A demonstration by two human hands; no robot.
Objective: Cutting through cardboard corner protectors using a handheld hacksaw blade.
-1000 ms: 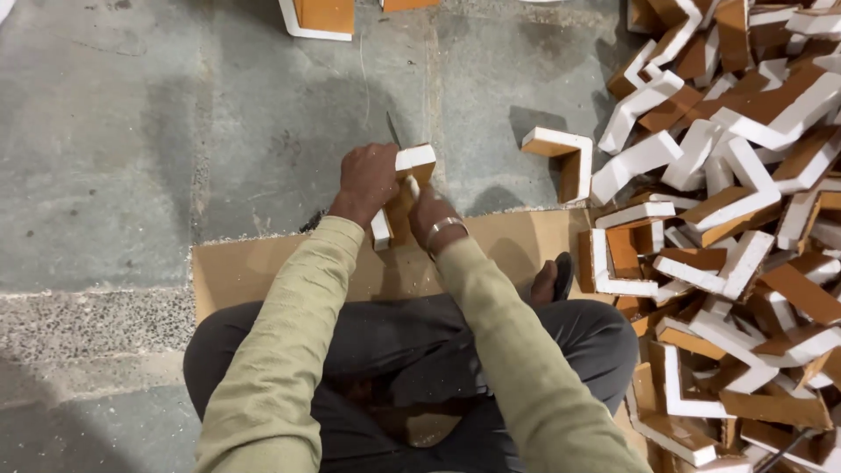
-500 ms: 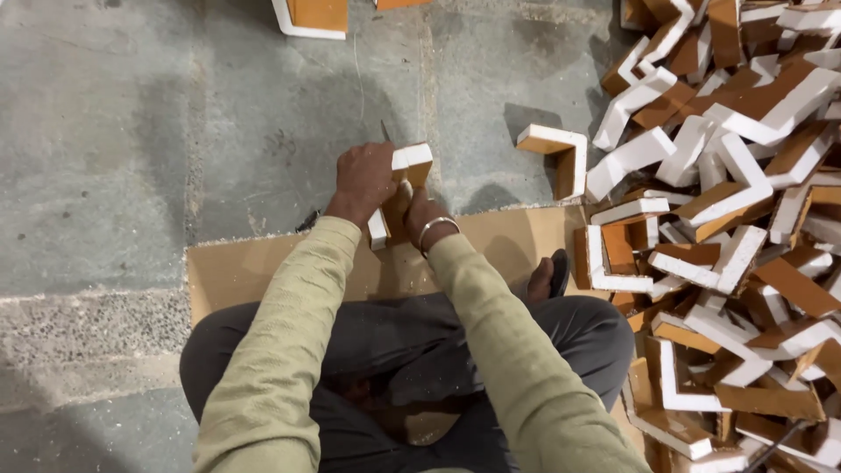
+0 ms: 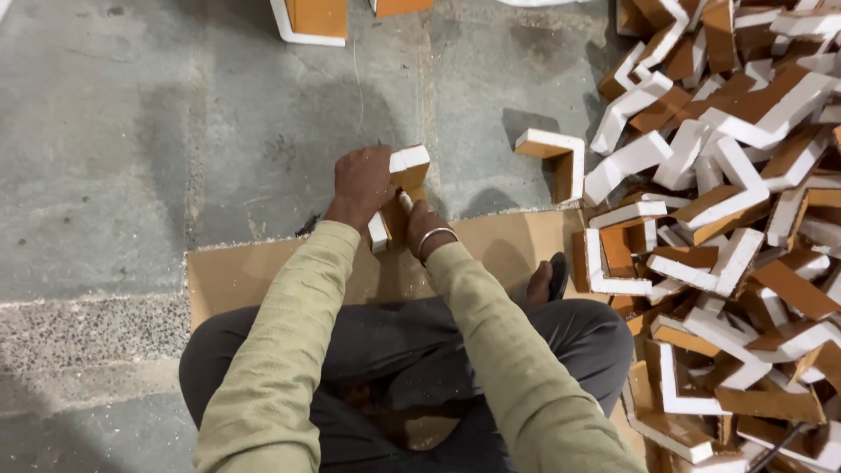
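**Gripping an angled block over the cardboard sheet**

Sitting cross-legged on the concrete floor [image 3: 131, 149], the person has both hands on one piece right at the centre of the view. The left hand [image 3: 361, 184] is wrapped over the top of the L-shaped block [image 3: 405, 171], an orange-brown piece with white edging, and the grip is closed firmly around it. The right hand [image 3: 422, 226] sits just at five o'clock from the left, touching the lower part of the same block; its fingers are tucked against the piece, though how tightly they close is hard to tell from this angle. A thin pale tool [image 3: 406, 201] shows between the two hands, too small to identify. A metal bangle [image 3: 435, 236] circles the right wrist.

The block stands at the far edge of a flat cardboard sheet [image 3: 254, 276], which lies on the floor across the person's knees. Olive-green sleeves [image 3: 289, 350] and dark trousers [image 3: 385, 350] fill the six o'clock part of the view.

Over at three o'clock, a big heap of similar L-shaped pieces [image 3: 727, 219] is piled up, white and orange-brown faces jumbled at every angle. One lone angled piece [image 3: 556, 158] stands apart between the hands and the heap. At twelve o'clock, another piece [image 3: 311, 19] lies at the top edge of the frame. A bare foot [image 3: 541, 282] rests near the heap's edge.
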